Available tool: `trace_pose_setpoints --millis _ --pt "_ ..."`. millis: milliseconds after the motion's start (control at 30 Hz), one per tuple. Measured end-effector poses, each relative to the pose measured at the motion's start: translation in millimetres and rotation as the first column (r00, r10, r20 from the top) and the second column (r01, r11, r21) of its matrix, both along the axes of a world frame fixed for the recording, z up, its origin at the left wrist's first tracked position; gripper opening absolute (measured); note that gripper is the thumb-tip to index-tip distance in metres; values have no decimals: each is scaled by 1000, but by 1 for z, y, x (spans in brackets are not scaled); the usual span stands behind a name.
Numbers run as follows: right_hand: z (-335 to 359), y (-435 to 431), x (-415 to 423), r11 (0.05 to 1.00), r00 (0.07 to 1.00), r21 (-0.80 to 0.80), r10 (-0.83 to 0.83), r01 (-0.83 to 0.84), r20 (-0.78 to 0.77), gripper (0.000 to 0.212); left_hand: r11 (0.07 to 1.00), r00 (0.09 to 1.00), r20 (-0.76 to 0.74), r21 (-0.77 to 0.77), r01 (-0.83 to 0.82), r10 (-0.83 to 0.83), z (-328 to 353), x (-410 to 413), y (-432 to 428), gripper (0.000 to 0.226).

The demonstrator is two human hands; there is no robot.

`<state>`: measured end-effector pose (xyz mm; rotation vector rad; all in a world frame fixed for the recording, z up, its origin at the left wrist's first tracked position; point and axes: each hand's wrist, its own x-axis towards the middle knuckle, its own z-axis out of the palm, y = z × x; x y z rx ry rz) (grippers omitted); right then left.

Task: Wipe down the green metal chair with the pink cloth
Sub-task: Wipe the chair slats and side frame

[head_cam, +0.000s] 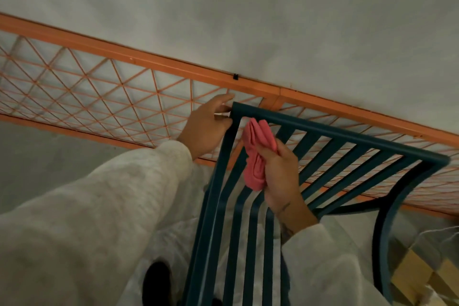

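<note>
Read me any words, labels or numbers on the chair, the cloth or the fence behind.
No readable text: none on the green chair, the pink cloth or the orange fence.
A dark mark at the wrist of the right hand is too blurred to read.

Domestic balcony or terrace, apparently: an orange lattice railing (99,87) runs along a bare grey concrete surface (248,20), with a slatted green metal chair (347,135) just beside it.
</note>
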<state>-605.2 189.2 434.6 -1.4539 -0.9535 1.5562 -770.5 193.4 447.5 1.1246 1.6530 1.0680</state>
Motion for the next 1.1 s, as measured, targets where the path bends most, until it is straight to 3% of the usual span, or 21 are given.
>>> trace_pose_setpoints --millis 33,100,167,233,400,500,600,633,700,733,800,933,1100 --pt "-4 -8 5 996 996 24 -85 85 39 24 1000 999 -41 8 22 -22 5 0 4 52" --pt "-9 -13 8 960 944 245 -198 133 265 24 998 991 -116 10 66 -64 11 0 12 48" --pt "-12 -8 3 852 849 515 -204 -92 488 33 998 992 -114 -1 59 -59 14 -1 16 40" --pt "-19 5 -5 734 743 602 -205 -314 637 39 999 996 -77 -5 41 -42 13 -2 18 35" --pt "-44 16 -12 651 628 611 -256 -450 735 34 1000 999 -35 -12 24 -24 9 -3 22 30" --pt "-69 6 -12 696 619 544 -180 -469 764 30 1000 1000 -6 -26 5 -6 7 -4 24 28" --pt "-91 -5 -9 821 595 317 35 -476 803 26 999 1000 -13 -39 8 -9 8 -4 25 29" --pt "-91 -6 -7 878 618 199 131 -435 775 24 999 1000 -17 -41 8 -9 8 -4 26 29" --pt "-92 -5 -4 978 807 -35 190 -206 560 20 999 1000 -17 -48 9 -10 10 -3 26 29" --pt "-90 -4 -1 988 905 -142 112 -58 410 16 999 1000 -15 -52 7 -8 10 -2 26 29" --pt "-93 -3 6 928 982 -346 -83 139 173 18 998 1000 -14 -60 8 -8 10 -1 26 29" --pt "-97 -11 8 799 953 -565 -294 207 -67 31 999 1000 -15 -53 2 -2 12 -1 24 29" --pt "-72 12 -8 840 861 -525 -364 139 -354 21 998 999 -28 -58 15 -16 13 -5 26 29"
